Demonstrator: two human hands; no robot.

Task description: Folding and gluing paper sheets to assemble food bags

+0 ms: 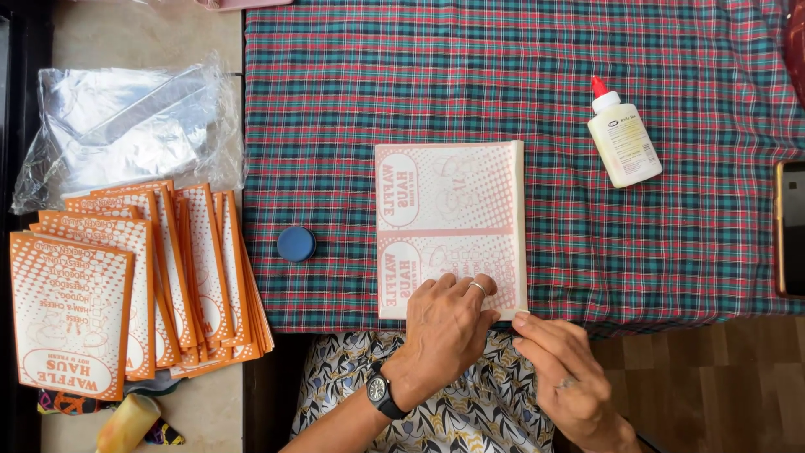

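A flat white paper bag sheet with orange dotted print [449, 218] lies on the plaid cloth, its right edge folded over as a narrow white strip. My left hand [444, 327], with a ring and a black wristwatch, presses flat on the sheet's near part. My right hand [560, 369], also ringed, has its fingertips at the sheet's near right corner, on the end of the folded strip. Neither hand grips anything.
A white glue bottle with a red tip [622, 138] lies to the right. A small blue round lid [296, 243] sits left of the sheet. A fanned stack of printed orange bags [126, 277] and clear plastic wrap [126, 126] lie at left. A phone edge [790, 226] shows at far right.
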